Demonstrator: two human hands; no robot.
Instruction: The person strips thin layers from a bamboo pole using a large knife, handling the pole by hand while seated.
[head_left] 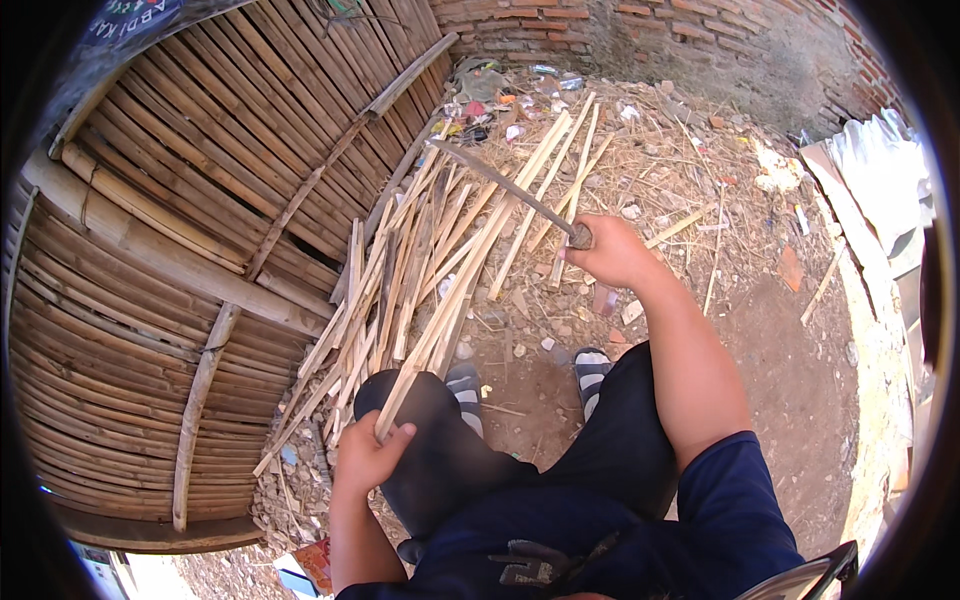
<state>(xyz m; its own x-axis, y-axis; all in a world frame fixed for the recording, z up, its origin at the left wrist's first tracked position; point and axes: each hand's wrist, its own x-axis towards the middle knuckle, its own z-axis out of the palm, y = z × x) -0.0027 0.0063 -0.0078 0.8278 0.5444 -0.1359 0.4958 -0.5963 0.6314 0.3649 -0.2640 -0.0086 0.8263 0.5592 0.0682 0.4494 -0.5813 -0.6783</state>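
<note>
The person's two hands are well apart, each closed on something of its own. The left hand (368,452), low beside the left knee, is wrapped around the near end of a long pale stick (467,285), which slants up and away over the pile (395,275). Gripping it by that end probably keeps the fingers clear of the knife (512,190), which crosses the view farther along. The right hand (612,250) is clenched on the knife's handle, its arm stretched forward so that the long blade points up and left above the wood; from straight overhead, it is hard to say whether the blade touches the stick or only passes over it. The pile lies alongside the bamboo wall (250,130), mostly lengthwise, perhaps so that pieces stay within the left hand's reach. The legs in dark trousers (430,440) are spread, sandals (592,370) planted apart on the dirt (760,380), a stance that seems to give steadiness. Litter and straw cover the ground toward the brick wall (700,40).
</note>
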